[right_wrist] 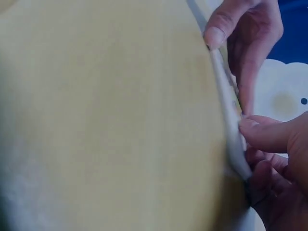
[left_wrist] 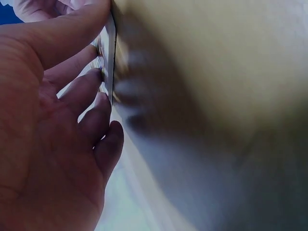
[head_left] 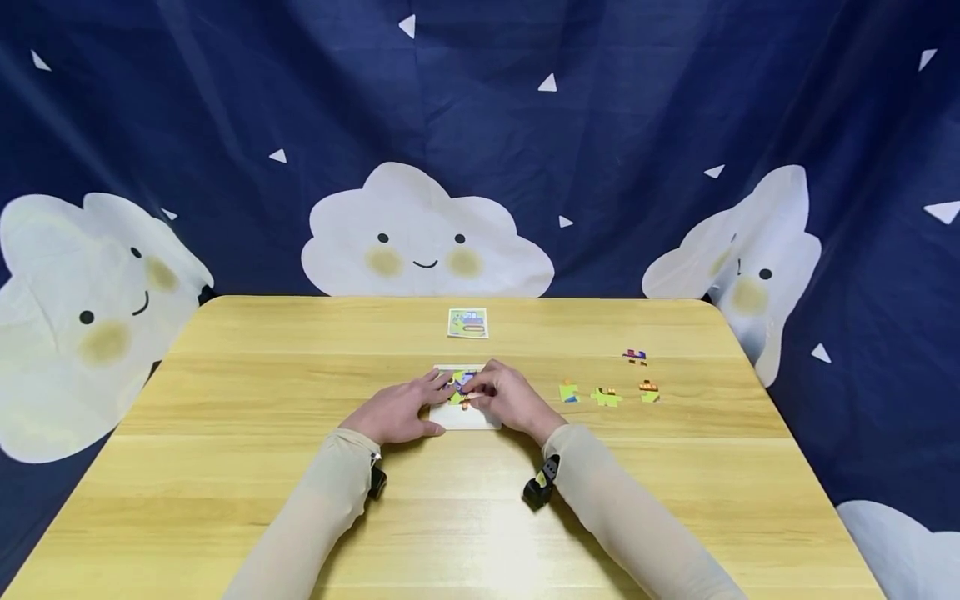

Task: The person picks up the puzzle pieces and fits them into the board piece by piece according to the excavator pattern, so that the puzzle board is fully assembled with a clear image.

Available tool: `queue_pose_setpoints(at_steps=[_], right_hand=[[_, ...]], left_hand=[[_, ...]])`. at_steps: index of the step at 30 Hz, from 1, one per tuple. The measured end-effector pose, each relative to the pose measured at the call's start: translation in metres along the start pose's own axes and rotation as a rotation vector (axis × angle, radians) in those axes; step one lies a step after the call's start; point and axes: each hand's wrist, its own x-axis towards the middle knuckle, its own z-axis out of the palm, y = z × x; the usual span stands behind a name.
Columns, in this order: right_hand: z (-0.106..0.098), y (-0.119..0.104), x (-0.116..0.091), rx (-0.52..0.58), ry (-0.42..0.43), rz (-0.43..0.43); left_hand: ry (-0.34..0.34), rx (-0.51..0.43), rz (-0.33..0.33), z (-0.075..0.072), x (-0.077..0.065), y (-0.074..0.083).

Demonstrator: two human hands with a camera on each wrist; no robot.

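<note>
A white puzzle board (head_left: pixel 463 419) lies on the table in front of me, with joined green and purple jigsaw pieces (head_left: pixel 459 387) along its far part. My left hand (head_left: pixel 397 412) rests on the board's left side, fingers extended over it and thumb by the near corner. On the board's right side, my right hand (head_left: pixel 519 402) pinches a small puzzle piece (head_left: pixel 467 405) beside the joined pieces; its fingers mostly cover the piece. In the left wrist view the left fingertips (left_wrist: pixel 98 103) touch the board edge. The right wrist view shows the right thumb (right_wrist: pixel 262 132) at the board.
Several loose puzzle pieces lie to the right, among them a green one (head_left: pixel 569 392), a yellow-green one (head_left: pixel 606 397), an orange-topped one (head_left: pixel 649 391) and a purple-red one (head_left: pixel 634 356). A picture card (head_left: pixel 468 323) lies beyond the board on the wooden table (head_left: pixel 247 400).
</note>
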Motion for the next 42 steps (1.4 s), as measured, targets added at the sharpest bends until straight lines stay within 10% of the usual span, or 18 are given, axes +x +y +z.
queue_pose_setpoints(at_steps=[11,18,23,42], right_hand=[[-0.059,0.021,-0.034,0.127,0.142,0.033],[-0.135,0.084,-0.07,-0.108,0.329,0.137],[-0.173,0.126,-0.092,-0.249,0.31,0.271],[-0.178,0.145,-0.093,-0.273,0.221,0.277]], left_hand=[[-0.017,-0.007,-0.019,0.0,-0.001,0.001],[-0.029,-0.022,-0.024,0.002,0.0,0.0],[-0.028,-0.025,-0.031,0.002,0.0,-0.001],[-0.021,-0.051,-0.033,0.004,-0.002,-0.002]])
